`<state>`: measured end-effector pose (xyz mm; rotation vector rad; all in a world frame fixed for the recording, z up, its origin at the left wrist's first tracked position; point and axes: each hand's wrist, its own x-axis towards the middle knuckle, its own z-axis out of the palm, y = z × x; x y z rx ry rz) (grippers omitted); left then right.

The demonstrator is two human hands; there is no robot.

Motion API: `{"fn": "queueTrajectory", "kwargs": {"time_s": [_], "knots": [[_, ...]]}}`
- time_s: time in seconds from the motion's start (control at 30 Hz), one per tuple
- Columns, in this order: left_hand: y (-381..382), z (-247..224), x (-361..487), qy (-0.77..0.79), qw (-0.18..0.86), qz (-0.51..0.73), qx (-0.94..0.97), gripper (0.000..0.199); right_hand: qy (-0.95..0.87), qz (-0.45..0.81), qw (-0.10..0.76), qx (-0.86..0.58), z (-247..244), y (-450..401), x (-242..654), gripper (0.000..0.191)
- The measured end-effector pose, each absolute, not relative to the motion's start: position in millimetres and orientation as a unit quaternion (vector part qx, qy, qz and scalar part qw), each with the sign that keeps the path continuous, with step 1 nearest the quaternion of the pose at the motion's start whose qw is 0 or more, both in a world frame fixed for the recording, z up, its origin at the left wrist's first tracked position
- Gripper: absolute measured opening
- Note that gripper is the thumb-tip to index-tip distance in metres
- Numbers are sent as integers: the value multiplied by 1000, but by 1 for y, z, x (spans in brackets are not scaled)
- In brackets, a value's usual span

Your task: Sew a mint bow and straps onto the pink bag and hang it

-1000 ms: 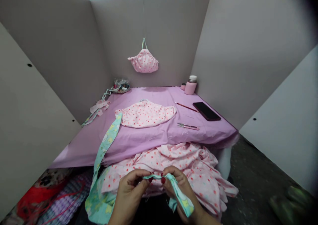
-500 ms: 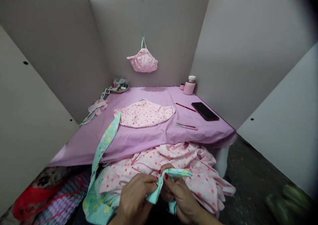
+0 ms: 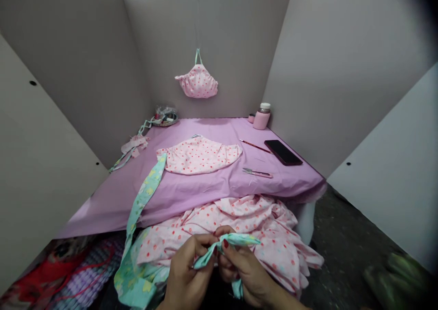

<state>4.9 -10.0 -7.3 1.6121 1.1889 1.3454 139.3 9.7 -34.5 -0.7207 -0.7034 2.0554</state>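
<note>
Both hands pinch one narrow mint-green fabric strip (image 3: 241,240) with yellow flecks, just above my lap. My left hand (image 3: 191,269) is closed on its left part, thumb and forefinger together. Closed round the strip further right is my right hand (image 3: 244,266); one end sticks out past its fingers and another piece hangs below. Under the hands lies a heap of pink dotted cloth (image 3: 273,237). A broader mint floral band (image 3: 145,196) runs from the pink dotted fabric piece (image 3: 201,156) on the table down to my lap at the left.
On the purple-covered table (image 3: 205,196) lie thread snips (image 3: 257,173), a pencil (image 3: 256,146) and a phone (image 3: 283,152). A pink bottle (image 3: 262,117) and a tray of sewing supplies (image 3: 166,117) stand at the back. Grey panels enclose three sides; a dotted pouch-like piece (image 3: 198,82) hangs behind.
The strip's left part, which hung down between the hands, now lies flatter and points left in my left fingers. My left hand has turned slightly; the right has hardly moved.
</note>
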Motion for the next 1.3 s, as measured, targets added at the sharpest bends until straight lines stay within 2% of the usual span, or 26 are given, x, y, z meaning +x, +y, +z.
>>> {"fn": "queueTrajectory", "kwargs": {"time_s": [0.13,0.4,0.47,0.57,0.63,0.73,0.8,0.9,1.03,1.2,1.3], "knots": [[-6,-7,7,480,495,531,492,18,-300,809,405,-303,-31,10,139,42],[-2,-16,12,433,583,533,434,22,-405,715,405,-400,-36,10,137,42],[-2,-16,7,426,563,527,473,19,-411,711,387,-419,-38,11,138,45],[-2,-12,-3,409,446,474,640,13,-380,743,362,-415,-40,11,139,50],[-1,-11,-7,411,410,441,685,13,-341,773,350,-404,-39,12,140,50],[0,-14,-3,491,505,479,524,5,-337,772,350,-409,-36,12,138,49],[1,-19,2,508,579,504,392,17,-366,752,356,-417,-34,12,137,49],[3,-24,8,484,627,528,306,28,-383,737,359,-425,-32,12,136,50],[6,-22,9,492,626,535,283,30,-391,730,361,-429,-32,12,136,50],[6,-22,10,534,523,553,369,21,-440,687,400,-418,-30,12,136,41],[9,-30,8,524,571,551,308,25,-414,705,387,-427,-35,12,135,42]]}}
